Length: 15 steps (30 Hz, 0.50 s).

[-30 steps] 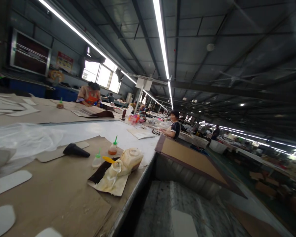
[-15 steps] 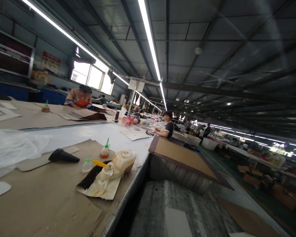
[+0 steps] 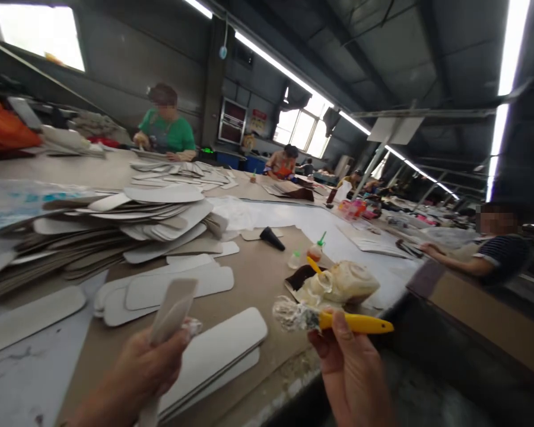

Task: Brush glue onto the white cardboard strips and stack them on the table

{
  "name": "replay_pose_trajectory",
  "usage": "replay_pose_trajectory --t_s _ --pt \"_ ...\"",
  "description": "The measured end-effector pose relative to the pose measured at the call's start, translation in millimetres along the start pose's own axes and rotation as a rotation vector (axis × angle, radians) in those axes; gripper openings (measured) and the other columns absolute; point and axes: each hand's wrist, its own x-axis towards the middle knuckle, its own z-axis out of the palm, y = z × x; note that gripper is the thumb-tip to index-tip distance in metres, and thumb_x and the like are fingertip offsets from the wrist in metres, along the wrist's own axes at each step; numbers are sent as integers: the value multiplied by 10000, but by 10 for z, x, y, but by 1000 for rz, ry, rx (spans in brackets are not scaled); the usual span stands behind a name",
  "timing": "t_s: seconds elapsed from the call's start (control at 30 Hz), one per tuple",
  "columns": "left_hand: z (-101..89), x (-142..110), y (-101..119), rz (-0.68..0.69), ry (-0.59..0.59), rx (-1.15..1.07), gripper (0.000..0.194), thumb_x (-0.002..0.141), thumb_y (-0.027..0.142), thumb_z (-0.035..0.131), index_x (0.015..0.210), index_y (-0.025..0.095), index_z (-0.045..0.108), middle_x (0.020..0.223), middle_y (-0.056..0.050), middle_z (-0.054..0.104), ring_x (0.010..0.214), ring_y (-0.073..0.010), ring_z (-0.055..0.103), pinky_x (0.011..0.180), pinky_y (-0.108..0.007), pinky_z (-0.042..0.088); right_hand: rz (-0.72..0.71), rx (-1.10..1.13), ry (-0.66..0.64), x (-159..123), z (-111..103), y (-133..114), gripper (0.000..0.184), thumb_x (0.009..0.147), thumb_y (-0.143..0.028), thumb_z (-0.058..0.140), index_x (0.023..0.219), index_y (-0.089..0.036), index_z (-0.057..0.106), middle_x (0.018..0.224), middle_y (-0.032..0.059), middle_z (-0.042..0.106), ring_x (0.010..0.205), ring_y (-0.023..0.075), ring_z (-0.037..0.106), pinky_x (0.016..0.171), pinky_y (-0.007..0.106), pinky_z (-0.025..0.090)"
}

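Note:
My right hand (image 3: 351, 370) is closed on the yellow handle of a brush (image 3: 360, 323), whose bristles are caked with white paste and point left. In my left hand (image 3: 146, 362) is a pale flat strip (image 3: 178, 305), held upright and blurred; a bit of white shows at the fingertips. Under and beside that hand lies a small stack of white round-ended pieces (image 3: 226, 332). Behind the brush, a paste-smeared plastic jug (image 3: 353, 281) rests on its side on a dark and cream sheet, with a yellow piece (image 3: 314, 265) at its mouth.
A tall pile of similar pieces (image 3: 160, 219) stands at the left. Beyond the jug are two green-tipped bottles, one with amber liquid (image 3: 317, 248), and a black cone-shaped object (image 3: 271, 238). The table edge (image 3: 293, 379) runs along the right. Co-workers sit across and at right.
My view has swung left and down. Both hands have come into sight, the left with a strip, the right with the brush. The piles of pieces now show.

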Motion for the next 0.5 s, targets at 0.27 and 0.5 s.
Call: replay_pose_trajectory --t_s 0.27,0.5 --pt "321 -220 195 -39 -272 -209 456 617 538 673 782 135 537 400 114 292 362 -34 217 366 -182 164 239 46 -117 -76 77 127 242 567 -308 831 735 -211 686 701 -52 684 588 83 619 510 162 541" --pt "345 -202 139 -20 -300 -232 344 634 467 616 743 163 497 421 111 294 363 -48 222 357 -190 173 304 -46 -231 -47 31 327 201 629 -337 794 751 -211 695 725 -31 689 633 100 632 538 177 541"
